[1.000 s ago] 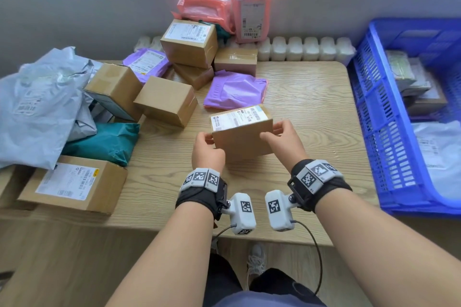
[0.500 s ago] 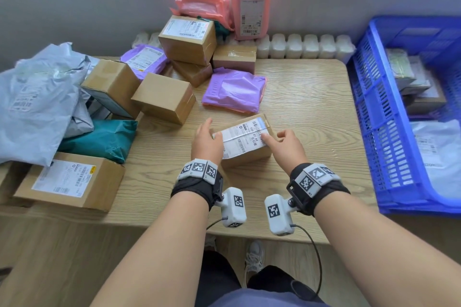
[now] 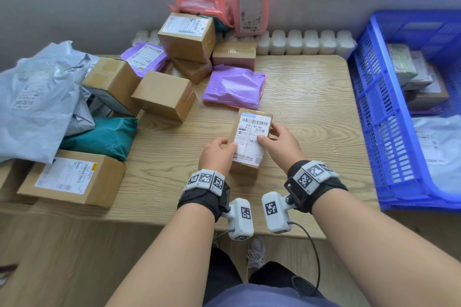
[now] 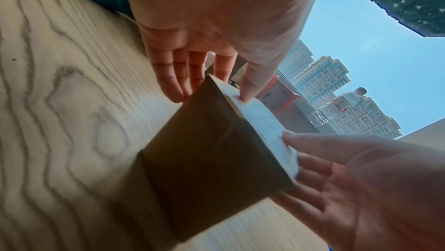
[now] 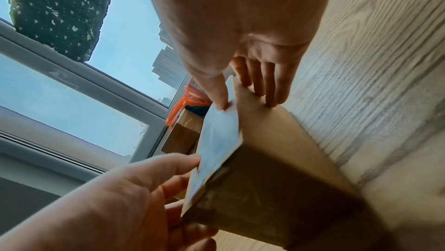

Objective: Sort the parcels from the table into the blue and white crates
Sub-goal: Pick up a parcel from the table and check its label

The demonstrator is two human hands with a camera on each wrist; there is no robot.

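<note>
Both grips on one box (image 3: 252, 138), label up, resting on counter (image 3: 306, 97). Left hand (image 3: 216, 157) grasping near-left corner: thumb on label edge, fingers (image 4: 168, 84) down the left side, tips at counter level. Right hand (image 3: 280, 143) grasping right side: thumb on label, fingers (image 5: 269, 84) flat down the side wall. Box bottom appears in contact with counter in both wrist views; blur there, so full contact not certain.

Just beyond grip: purple mailer (image 3: 233, 87), flat, close to box's far end, not touching as far as visible. Beyond-left of grip: plain carton (image 3: 163, 95), leaning against tilted carton (image 3: 112, 83). Further beyond: labelled carton (image 3: 187, 36) stacked on smaller ones, pink mailers (image 3: 247, 6) propped against the wall.

Left of grip, well apart: teal mailer (image 3: 99, 137), grey mailers (image 3: 37, 99) heaped above it, large labelled carton (image 3: 72, 178) at near-left counter edge.

Right of grip, past counter edge: blue crate (image 3: 379, 117), several parcels already inside, among them a white mailer (image 3: 439, 142).

White crate not seen in any view.
</note>
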